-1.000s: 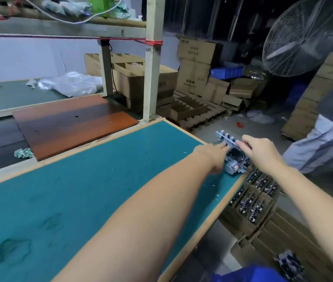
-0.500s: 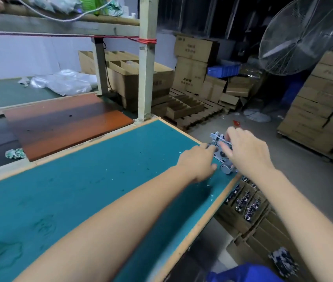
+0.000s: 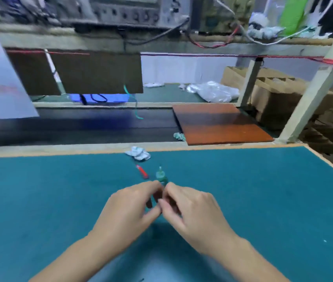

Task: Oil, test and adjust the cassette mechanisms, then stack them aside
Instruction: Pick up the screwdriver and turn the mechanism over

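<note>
The cassette mechanism gripped earlier at the worktop (image 3: 263, 200) edge is no longer seen. Left hand (image 3: 129, 210) and right hand (image 3: 194, 212) are brought together, fingers curled; no hold can be told. No writing is readable.

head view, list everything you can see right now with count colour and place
teal felt bench mat: 1, teal, covers the near bench
small green oil bottle: 1, green, just beyond the fingertips
red pen-like tool: 1, red, left of the bottle
crumpled white tissue: 1, white, far mat edge
reddish-brown wooden board: 1, behind the mat, right
clear plastic bag: 1, back bench
brown cardboard boxes: several, far right
grey test instrument: 1, top shelf
left hand: 1, centre, fingers curled
right hand: 1, centre, fingers curled against the left
</note>
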Demonstrator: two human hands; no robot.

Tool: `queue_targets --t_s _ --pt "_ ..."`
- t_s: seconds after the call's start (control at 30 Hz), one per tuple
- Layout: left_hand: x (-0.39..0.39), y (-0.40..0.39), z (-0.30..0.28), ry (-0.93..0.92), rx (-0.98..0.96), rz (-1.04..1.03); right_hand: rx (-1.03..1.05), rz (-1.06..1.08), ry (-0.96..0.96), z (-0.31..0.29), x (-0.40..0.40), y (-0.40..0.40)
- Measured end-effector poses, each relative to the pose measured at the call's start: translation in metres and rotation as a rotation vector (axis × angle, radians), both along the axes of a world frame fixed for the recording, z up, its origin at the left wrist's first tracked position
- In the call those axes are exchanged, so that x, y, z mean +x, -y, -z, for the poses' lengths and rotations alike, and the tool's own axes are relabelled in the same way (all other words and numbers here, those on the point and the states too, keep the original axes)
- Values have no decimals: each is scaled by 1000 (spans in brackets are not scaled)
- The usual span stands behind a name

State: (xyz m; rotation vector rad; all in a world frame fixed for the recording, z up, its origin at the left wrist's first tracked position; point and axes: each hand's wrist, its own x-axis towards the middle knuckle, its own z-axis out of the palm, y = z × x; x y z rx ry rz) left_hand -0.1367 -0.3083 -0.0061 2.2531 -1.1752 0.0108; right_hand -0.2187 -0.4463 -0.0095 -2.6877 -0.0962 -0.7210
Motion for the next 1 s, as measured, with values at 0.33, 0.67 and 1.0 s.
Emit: queue_targets --t_s 0.33,0.67,1.0 --pt "39 -220 8 97 181 -566 38 -566 -132 21 124 -197" --pt "63 -357 -15 458 632 -937 143 -672 -128 12 183 -334" --pt "44 -366 -12 581 434 -722 -168 -772 -56 -9 179 -323"
